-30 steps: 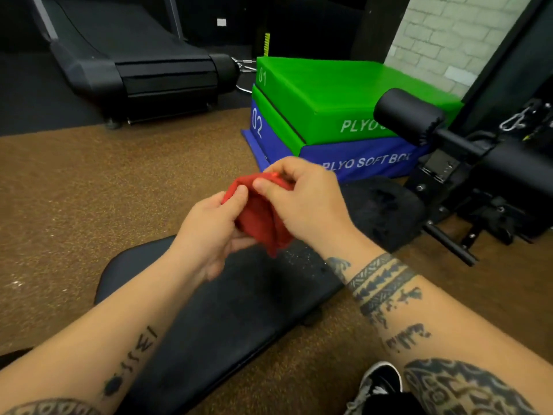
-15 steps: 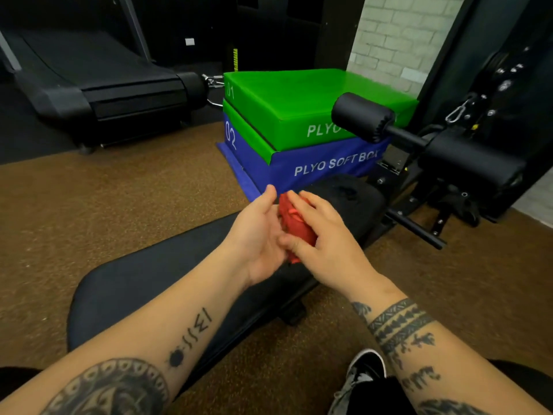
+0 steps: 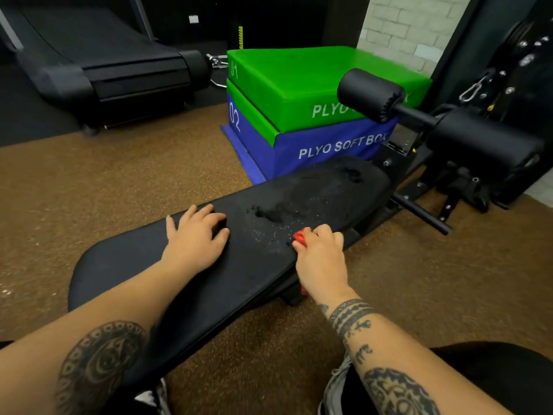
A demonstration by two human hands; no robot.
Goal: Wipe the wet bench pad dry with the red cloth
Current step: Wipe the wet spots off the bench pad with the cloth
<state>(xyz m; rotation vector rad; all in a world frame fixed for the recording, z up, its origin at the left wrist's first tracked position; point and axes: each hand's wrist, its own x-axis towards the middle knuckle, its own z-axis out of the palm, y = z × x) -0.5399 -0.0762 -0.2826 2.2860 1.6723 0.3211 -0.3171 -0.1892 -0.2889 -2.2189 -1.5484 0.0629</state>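
Note:
The long black bench pad (image 3: 143,265) runs from lower left to upper right. Water drops and a wet patch (image 3: 275,217) sit on its middle and far half. My right hand (image 3: 321,259) presses the bunched red cloth (image 3: 300,238) onto the pad's right edge, just right of the drops; only a small part of the cloth shows past my fingers. My left hand (image 3: 196,238) lies flat on the pad, fingers spread, to the left of the wet patch, and it holds nothing.
Stacked green and blue plyo soft boxes (image 3: 299,94) stand just beyond the bench. Black roller pads (image 3: 371,94) and the machine frame (image 3: 449,199) are at the right. A treadmill (image 3: 98,70) is at the back left. Brown speckled floor surrounds the bench; my shoes show at the bottom.
Both hands were folding the cloth above the bench. They have parted: the left hand went down flat onto the pad, and the right hand brought the cloth down to the pad's right edge.

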